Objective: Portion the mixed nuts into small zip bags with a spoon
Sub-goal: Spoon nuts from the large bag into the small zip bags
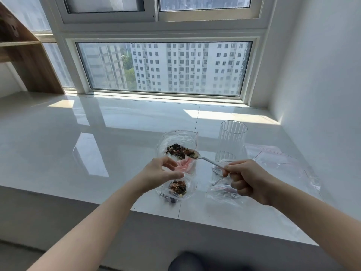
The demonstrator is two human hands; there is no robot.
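Note:
A large clear bag of mixed nuts (178,150) lies open on the white sill. My right hand (247,178) grips the handle of a metal spoon (203,158), whose bowl rests at the nut pile's right edge. My left hand (162,172) pinches the mouth of a small zip bag (178,189) that holds a portion of nuts and hangs near the sill's front edge. Another small filled zip bag (220,193) lies under my right hand, partly hidden.
A ribbed clear glass (230,142) stands right of the nut bag. Empty zip bags with red seals (277,161) lie spread at the right by the wall. The glossy sill (97,143) stretches to the window; its front edge drops off near my arms.

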